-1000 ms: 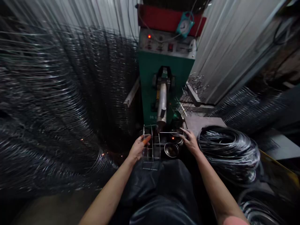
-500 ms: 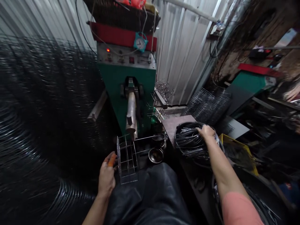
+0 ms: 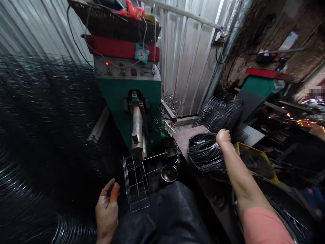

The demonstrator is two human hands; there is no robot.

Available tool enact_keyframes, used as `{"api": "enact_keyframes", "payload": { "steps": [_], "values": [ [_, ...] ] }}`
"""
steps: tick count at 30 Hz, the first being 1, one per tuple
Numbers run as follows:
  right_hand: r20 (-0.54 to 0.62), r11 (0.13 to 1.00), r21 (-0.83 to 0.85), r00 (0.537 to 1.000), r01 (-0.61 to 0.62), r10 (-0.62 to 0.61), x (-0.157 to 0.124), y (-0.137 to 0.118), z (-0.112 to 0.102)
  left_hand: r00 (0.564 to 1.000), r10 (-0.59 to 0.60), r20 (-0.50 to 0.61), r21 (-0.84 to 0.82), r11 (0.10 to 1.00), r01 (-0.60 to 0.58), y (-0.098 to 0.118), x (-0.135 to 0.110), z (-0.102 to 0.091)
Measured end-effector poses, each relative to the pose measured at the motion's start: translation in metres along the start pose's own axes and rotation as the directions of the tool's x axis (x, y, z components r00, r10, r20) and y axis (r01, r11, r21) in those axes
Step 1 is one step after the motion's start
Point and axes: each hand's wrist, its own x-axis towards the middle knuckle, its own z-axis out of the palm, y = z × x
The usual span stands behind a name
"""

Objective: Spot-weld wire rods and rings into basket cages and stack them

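Note:
My right hand [image 3: 223, 136] reaches out to the right and rests on the top of a pile of black wire rings [image 3: 205, 152] on a brown table; its fingers curl down into the rings and are hidden. My left hand [image 3: 108, 210] lies low by my lap, fingers loosely apart, with an orange cover on one fingertip, holding nothing. Just right of it a square wire basket frame [image 3: 135, 184] stands below the metal arm [image 3: 137, 130] of a green welding machine [image 3: 129, 91].
Large stacks of wire mesh fill the left. A small steel bowl [image 3: 169, 173] sits beside the frame. A yellow crate [image 3: 254, 161] and more wire rings lie at right. Another person's hand [image 3: 318, 130] works far right near sparks. Corrugated metal walls stand behind.
My right hand left the frame at the machine and swung right onto the wire rings. My left hand let go of the frame and dropped toward my lap. My view turned right.

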Motion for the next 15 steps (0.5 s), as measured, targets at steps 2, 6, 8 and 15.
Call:
{"api": "enact_keyframes", "payload": {
  "steps": [2,6,8,15],
  "values": [
    [-0.106,1.000,0.023,0.994,0.007,-0.004,-0.011,0.010,-0.023,0.995,0.104,-0.006,0.114,0.988,-0.103,0.009,-0.012,0.001],
    [-0.353,0.862,0.189,0.852,0.470,-0.387,-0.054,0.031,-0.064,0.922,0.340,0.184,0.149,0.918,-0.369,0.030,-0.032,0.019],
    [-0.446,0.678,0.270,0.713,0.683,-0.541,-0.083,0.035,-0.077,0.834,0.442,0.330,0.113,0.859,-0.500,0.040,-0.036,0.035],
    [-0.556,0.221,0.522,0.526,0.823,-0.644,-0.160,0.033,-0.074,0.699,0.475,0.535,0.046,0.810,-0.585,0.066,-0.038,0.064]
  ]
}}
